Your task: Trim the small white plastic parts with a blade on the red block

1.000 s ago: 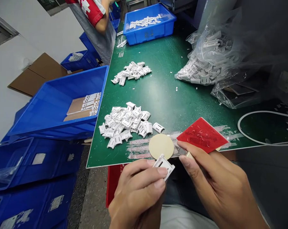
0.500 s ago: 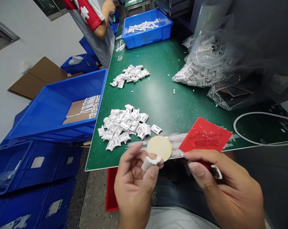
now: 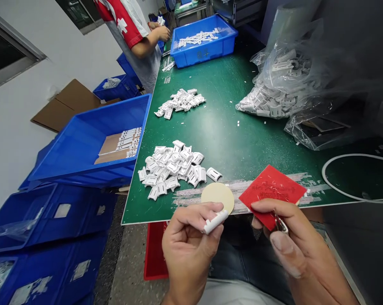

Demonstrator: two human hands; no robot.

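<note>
My left hand pinches a small white plastic part between thumb and fingers, just off the near edge of the green table. My right hand is closed on a small metal tool, held beside a red square pad that overhangs the table edge. A round beige disc lies between the hands. A heap of white plastic parts sits just beyond my left hand.
A second heap of white parts lies farther back. A clear bag of parts is at right, with a white cable loop. Blue bins stand left; another blue bin is at the far end beside a person.
My left hand has turned the white part from flat-on to edge-on. My right hand drew back and the metal tool now shows in its fingers. The view shifted slightly.
</note>
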